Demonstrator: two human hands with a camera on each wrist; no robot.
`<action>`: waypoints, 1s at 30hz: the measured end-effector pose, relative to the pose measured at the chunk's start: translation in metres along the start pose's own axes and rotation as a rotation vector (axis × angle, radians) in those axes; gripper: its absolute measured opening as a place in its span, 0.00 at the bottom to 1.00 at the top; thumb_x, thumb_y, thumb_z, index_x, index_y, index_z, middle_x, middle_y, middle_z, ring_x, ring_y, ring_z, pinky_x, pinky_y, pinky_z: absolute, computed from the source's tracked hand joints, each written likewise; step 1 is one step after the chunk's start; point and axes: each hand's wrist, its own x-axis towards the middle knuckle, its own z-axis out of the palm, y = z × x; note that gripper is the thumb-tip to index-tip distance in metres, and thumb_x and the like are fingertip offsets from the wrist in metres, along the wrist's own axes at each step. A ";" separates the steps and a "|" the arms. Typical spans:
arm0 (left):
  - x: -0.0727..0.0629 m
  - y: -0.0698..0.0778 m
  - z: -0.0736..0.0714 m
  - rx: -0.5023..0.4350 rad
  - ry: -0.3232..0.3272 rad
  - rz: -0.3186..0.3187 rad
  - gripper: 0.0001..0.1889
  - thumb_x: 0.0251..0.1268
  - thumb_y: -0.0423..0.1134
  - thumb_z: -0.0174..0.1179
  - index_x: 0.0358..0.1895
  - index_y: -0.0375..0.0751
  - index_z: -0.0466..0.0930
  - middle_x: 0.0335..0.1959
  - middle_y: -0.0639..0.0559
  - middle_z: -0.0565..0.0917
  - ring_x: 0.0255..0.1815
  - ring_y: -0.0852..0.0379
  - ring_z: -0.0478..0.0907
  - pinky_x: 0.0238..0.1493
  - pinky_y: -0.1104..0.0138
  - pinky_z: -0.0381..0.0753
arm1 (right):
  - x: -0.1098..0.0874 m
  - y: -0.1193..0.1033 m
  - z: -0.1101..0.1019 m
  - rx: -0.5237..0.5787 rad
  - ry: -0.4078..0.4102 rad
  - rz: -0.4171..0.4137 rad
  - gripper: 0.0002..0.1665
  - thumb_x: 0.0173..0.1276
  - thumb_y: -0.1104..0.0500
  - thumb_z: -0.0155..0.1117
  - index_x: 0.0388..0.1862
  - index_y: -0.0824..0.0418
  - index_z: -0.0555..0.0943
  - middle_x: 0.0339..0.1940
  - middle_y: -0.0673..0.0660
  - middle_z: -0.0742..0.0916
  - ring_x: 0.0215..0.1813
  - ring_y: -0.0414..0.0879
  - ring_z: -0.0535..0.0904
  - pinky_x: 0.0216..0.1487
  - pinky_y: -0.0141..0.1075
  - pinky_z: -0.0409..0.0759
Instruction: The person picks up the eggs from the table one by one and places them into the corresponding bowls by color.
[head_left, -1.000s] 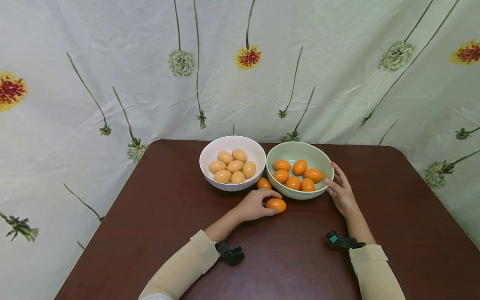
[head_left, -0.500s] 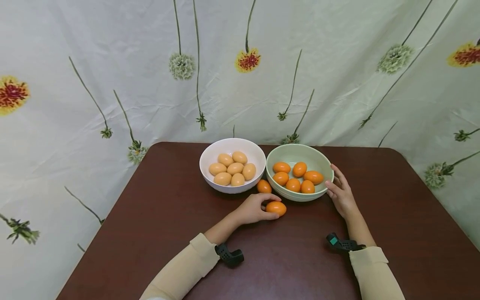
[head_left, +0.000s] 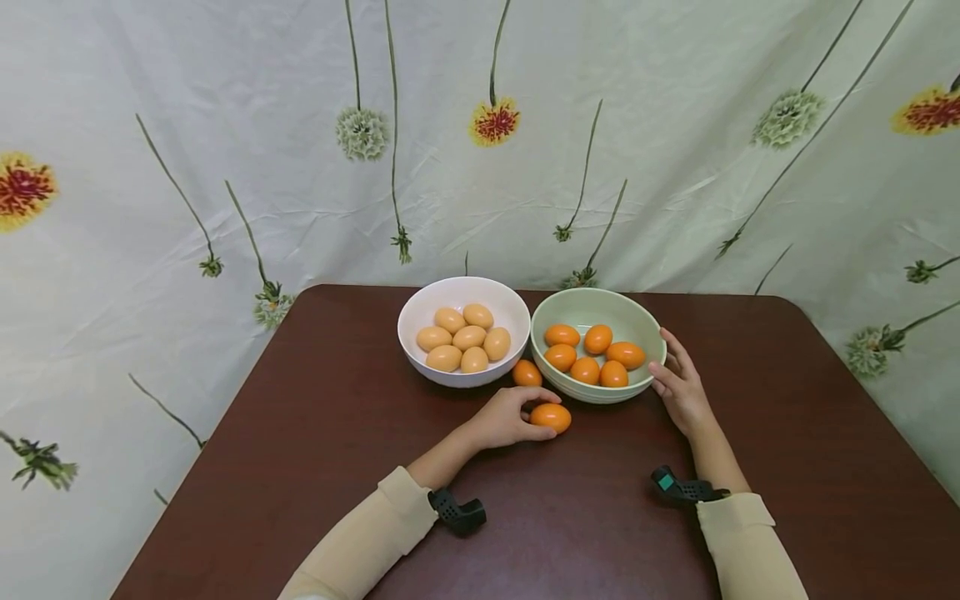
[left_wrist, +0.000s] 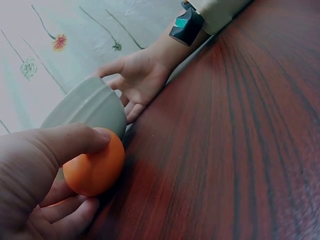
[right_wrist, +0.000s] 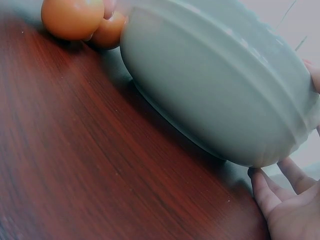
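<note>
My left hand (head_left: 507, 419) curls its thumb and fingers round an orange egg (head_left: 552, 418) in front of the bowls. In the left wrist view, the thumb lies over the top of that egg (left_wrist: 95, 167). At the right side of the green bowl (head_left: 596, 396), my right hand (head_left: 684, 392) holds the wall and rim, its fingertips low on the outside in the right wrist view. Several orange eggs (head_left: 625, 355) lie inside this bowl. Another orange egg (head_left: 527, 373) sits on the table at the gap between the two bowls.
A white bowl (head_left: 408, 350) with several light tan eggs (head_left: 469, 337) stands against the green bowl's left side. Both are near the back edge of the dark wooden table (head_left: 315, 400). A flower-printed cloth (head_left: 262, 100) hangs behind.
The view has tilted slightly. Both hands stay in nearly the same place, the left on the orange egg and the right at the green bowl.
</note>
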 end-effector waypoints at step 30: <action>0.022 0.055 -0.040 0.066 -0.062 0.157 0.19 0.54 0.44 0.72 0.49 0.45 0.83 0.42 0.59 0.84 0.41 0.64 0.78 0.45 0.69 0.79 | 0.000 0.001 0.000 -0.014 0.005 0.009 0.37 0.73 0.63 0.55 0.78 0.47 0.57 0.68 0.55 0.60 0.64 0.47 0.63 0.55 0.28 0.74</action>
